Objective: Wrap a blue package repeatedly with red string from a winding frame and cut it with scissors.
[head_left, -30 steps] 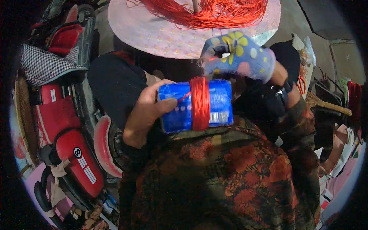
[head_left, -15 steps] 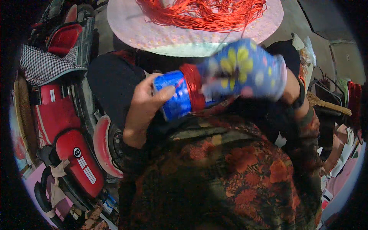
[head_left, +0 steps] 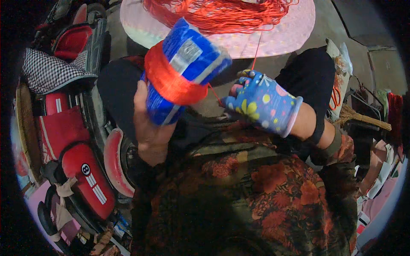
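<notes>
My bare left hand (head_left: 150,132) grips the lower end of a blue plastic-wrapped roll (head_left: 184,47), tilted up to the right. A thick band of red cord (head_left: 173,79) is wound round the roll's middle. My right hand (head_left: 260,102), in a blue glove with flowers and dots, is closed on the loose strand of that cord, to the right of the roll. From the glove the strand climbs to a big loose red skein (head_left: 222,19) lying on a pale pink flowered surface (head_left: 290,40) ahead of my knees.
On the left stands a red and black vehicle (head_left: 87,179) with a checked cloth (head_left: 55,70) over part of it. Over at the right are a straw broom (head_left: 367,118), orange-handled scissors (head_left: 335,98) and stacked papers or cardboard (head_left: 378,166).
The roll has turned from nearly level to tilted upward, now showing the cord band in full. My right hand has moved away from the roll, lower and rightward, with the strand stretched between.
</notes>
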The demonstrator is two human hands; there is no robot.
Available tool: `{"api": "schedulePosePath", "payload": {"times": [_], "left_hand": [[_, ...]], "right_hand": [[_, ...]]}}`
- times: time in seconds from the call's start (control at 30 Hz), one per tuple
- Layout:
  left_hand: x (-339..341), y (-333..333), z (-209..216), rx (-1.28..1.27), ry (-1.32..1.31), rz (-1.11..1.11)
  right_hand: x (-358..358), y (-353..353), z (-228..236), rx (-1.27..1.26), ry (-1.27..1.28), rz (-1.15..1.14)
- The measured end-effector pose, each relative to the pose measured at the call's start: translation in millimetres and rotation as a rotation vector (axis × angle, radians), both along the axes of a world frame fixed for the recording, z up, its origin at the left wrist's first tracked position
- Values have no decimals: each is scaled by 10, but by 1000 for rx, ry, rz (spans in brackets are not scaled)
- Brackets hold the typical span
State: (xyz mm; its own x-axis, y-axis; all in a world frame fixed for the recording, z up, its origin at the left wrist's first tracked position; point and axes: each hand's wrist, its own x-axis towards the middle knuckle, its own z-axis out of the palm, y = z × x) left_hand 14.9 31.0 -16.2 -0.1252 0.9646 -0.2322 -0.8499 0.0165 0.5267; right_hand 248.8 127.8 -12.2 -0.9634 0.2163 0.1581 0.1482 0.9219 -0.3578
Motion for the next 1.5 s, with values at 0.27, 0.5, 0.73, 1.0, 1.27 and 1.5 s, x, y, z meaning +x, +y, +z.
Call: {"api": "schedulePosePath", "payload": {"times": [0.27,0.5,0.73,1.0,1.27,1.5], "left_hand": [[-49,-43,-75,-304,811,-471],[-60,-22,246,-346,-29,-573],[52,85,84,-158,253,205],[-60,-43,-28,-252,770,-629],[-47,8,100,-293,205,22],[3,0,-94,-263,841,-381]], "right_hand": [[-144,457,436,-485,61,5],[71,552,-267,-875,230,-192],[-18,-28,-124,-26,-13,33],[-88,463,171,-693,176,-193],[86,93,-263,-719,119,-221],[-43,302,336,-287,16,147]]}}
